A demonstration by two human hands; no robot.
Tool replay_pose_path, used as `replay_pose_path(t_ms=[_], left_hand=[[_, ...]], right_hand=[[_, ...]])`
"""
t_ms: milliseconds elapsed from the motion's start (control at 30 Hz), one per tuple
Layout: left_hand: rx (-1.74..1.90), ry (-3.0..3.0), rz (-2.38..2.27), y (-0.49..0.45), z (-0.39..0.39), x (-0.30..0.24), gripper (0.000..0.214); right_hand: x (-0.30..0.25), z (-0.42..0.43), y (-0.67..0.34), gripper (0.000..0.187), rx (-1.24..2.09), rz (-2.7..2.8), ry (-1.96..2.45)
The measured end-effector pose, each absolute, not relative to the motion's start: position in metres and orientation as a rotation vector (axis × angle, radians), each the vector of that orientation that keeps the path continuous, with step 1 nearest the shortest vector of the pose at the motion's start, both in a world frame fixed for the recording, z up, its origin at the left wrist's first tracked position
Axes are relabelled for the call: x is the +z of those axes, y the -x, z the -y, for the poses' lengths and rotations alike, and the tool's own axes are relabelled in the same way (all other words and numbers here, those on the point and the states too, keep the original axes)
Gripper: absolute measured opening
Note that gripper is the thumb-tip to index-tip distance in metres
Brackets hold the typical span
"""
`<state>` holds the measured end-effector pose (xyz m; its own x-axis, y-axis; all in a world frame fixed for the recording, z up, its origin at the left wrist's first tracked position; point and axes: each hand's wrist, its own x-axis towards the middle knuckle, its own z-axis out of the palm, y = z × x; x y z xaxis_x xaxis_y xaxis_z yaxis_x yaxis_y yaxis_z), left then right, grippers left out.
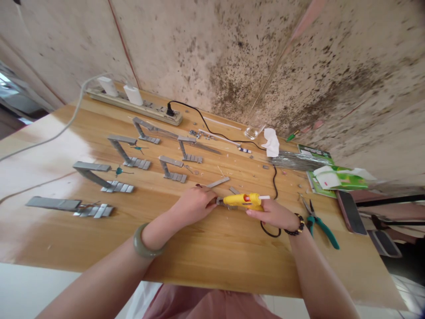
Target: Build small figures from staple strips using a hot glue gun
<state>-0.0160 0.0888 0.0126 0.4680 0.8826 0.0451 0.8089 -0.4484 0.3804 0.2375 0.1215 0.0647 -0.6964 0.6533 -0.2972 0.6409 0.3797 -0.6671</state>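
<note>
My right hand [272, 213] is closed around a yellow hot glue gun [241, 200], held flat just above the wooden table [212, 257] with its nozzle pointing left. My left hand [195, 204] is curled over a small grey metal piece right at the nozzle; my fingers hide most of that piece. A loose grey metal strip [218, 182] lies just beyond my left hand. The gun's black cord [274, 177] loops from under my right wrist back toward a power strip [133, 105].
Several grey Z-shaped metal assemblies [99, 177] stand in rows on the left half of the table. Green-handled pliers [320, 223], a phone [350, 212], green packets [335, 177], a tissue [271, 141] and a bundle of thin rods [295, 160] lie at the right. A stained wall rises behind.
</note>
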Motion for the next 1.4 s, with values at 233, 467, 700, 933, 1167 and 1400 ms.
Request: replay_pose_path(t_ms=[233,467,700,933,1167,1400], left_hand=[[0.358,-2.42,-1.427,0.016,-0.088,0.013,0.013],[0.362,-2.407,-1.422,0.017,-0.088,0.012,0.016],[0.366,-2.406,-1.42,0.017,-0.088,0.011,0.016],[0.388,-2.403,-1.407,0.017,-0.089,0.011,0.015],[0.468,-2.405,-1.363,0.02,-0.087,0.017,0.016],[0.352,-2.2,-1.767,0.021,-0.088,0.016,0.031]], right_hand=[[0.063,-0.123,-0.238,0.022,1.244,2.617,1.202],[0.056,-0.124,-0.241,0.022,1.189,2.616,1.188],[0.058,-0.123,-0.24,0.016,1.165,2.589,1.153],[0.057,-0.125,-0.242,0.019,1.16,2.55,1.169],[0.049,-0.132,-0.25,0.026,1.211,2.307,1.212],[0.034,-0.135,-0.258,0.036,0.689,2.345,1.388]])
